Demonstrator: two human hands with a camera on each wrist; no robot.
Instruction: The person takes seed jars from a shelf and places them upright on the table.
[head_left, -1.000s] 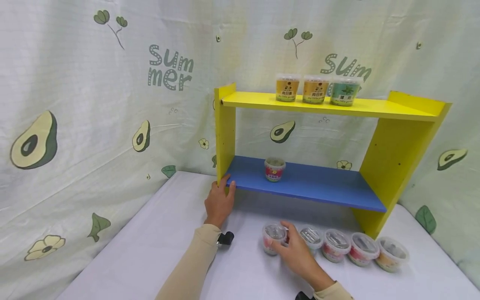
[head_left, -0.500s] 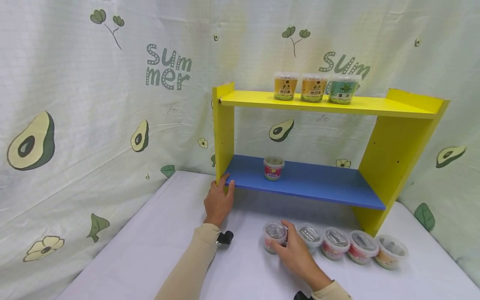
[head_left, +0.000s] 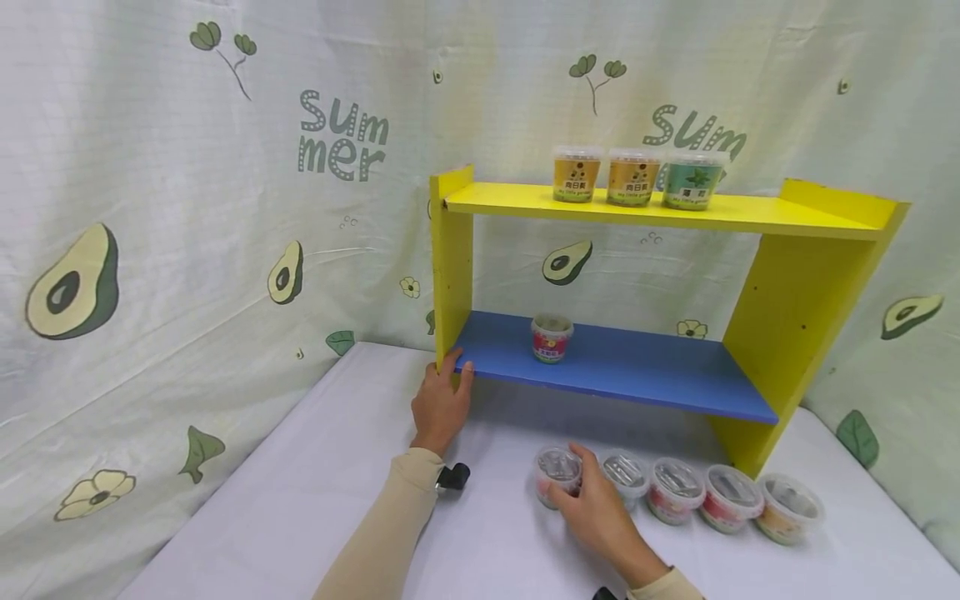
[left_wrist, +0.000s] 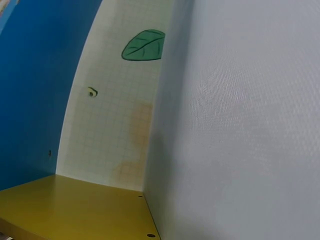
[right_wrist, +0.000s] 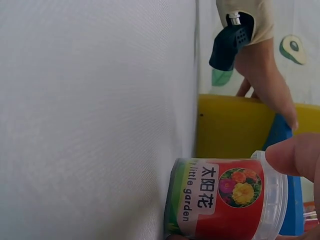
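Bright, even light — soft shadows

Left wrist cam: white tablecloth (left_wrist: 240,125) fills the right half. Blue shelf board (left_wrist: 35,85) upper left, yellow side panel (left_wrist: 75,207) along the bottom with a small screw hole. Backdrop cloth (left_wrist: 110,135) between them, green leaf print (left_wrist: 145,45) near the top.

Backdrop cloth (head_left: 225,167): "Summer", twice. Red tub (right_wrist: 225,202) label: "太阳花", "little garden".
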